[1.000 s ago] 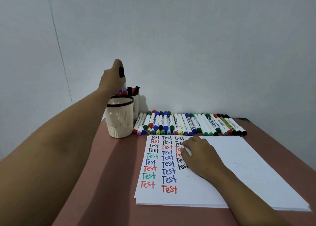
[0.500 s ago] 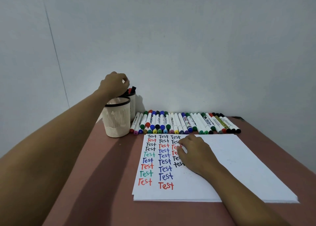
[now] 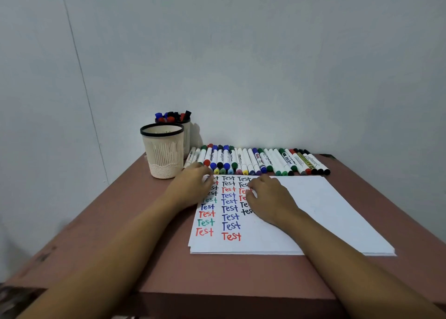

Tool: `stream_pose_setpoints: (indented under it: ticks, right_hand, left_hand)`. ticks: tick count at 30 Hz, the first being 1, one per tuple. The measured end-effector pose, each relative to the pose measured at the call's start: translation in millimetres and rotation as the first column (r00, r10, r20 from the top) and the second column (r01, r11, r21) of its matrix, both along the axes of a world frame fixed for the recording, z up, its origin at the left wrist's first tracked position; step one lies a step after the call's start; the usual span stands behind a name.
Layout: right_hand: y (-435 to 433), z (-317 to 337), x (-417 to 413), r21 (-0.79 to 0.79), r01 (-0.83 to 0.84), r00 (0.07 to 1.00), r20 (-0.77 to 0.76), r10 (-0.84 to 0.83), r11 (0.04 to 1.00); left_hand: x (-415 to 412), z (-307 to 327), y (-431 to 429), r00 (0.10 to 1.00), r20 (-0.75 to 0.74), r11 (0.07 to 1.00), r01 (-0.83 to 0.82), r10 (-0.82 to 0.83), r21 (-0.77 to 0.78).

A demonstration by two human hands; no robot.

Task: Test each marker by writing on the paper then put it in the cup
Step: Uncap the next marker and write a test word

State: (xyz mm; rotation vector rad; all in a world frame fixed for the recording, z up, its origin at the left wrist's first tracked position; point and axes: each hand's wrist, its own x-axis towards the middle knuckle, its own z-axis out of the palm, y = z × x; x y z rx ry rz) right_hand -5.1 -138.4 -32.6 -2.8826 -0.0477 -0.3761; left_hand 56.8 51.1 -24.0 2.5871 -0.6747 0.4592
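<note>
Resting on the paper [image 3: 325, 210] beside the "Test" columns, the right hand [image 3: 270, 199] has loosely curled fingers and holds nothing. The left hand [image 3: 193, 187], blurred, lies at the paper's far left corner with fingertips at the leftmost markers [image 3: 255, 160] of the row along the table's [image 3: 144, 234] far edge; whether it grips one I cannot tell. Left of the row stands the near cup [image 3: 162, 149], and behind it the far cup [image 3: 186, 134] holds capped markers.
</note>
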Motion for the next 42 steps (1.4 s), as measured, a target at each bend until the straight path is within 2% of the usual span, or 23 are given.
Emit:
stream_pose_setpoints:
  ticks: [3,9,11,18,25,29,34,38,42]
  right_hand:
    - [0,3,6,-0.037,0.011,1.000,-0.015,-0.011,0.999]
    - [6,20,39,0.033,0.076,0.988,0.129,-0.079,0.997]
    - [15,27,54,0.051,0.105,0.987,0.115,-0.110,0.993]
    - [35,27,85,-0.029,0.244,0.970,-0.008,-0.244,0.969]
    - [41,24,92,-0.020,0.287,0.956,0.066,-0.285,0.958]
    - [40,29,91,0.216,0.288,0.931,0.166,-0.326,0.933]
    - [22,40,68,0.542,0.130,0.891,0.304,-0.338,0.831]
    - [10,45,30,0.705,-0.045,0.904,0.331,-0.272,0.708]
    - [6,43,-6,0.784,-0.099,0.934,0.285,-0.214,0.613]
  left_hand:
    - [2,-10,4,0.998,-0.064,0.999,-0.017,0.020,0.042]
    - [6,-12,4,0.997,-0.072,0.999,-0.039,0.041,0.028]
    - [6,-13,4,0.996,-0.076,0.999,-0.042,0.044,0.025]
    - [8,-14,4,0.996,-0.078,0.999,-0.043,0.045,0.025]
    - [10,-15,4,0.995,-0.086,0.999,-0.048,0.050,0.022]
    - [9,-14,5,0.996,-0.083,0.999,-0.044,0.042,-0.013]
    - [5,-10,4,0.999,-0.024,0.986,-0.049,0.045,-0.162]
    - [-3,-6,1,0.998,0.063,0.982,0.015,-0.004,-0.186]
    - [-17,-2,-6,0.978,0.175,0.981,0.135,-0.110,-0.137]
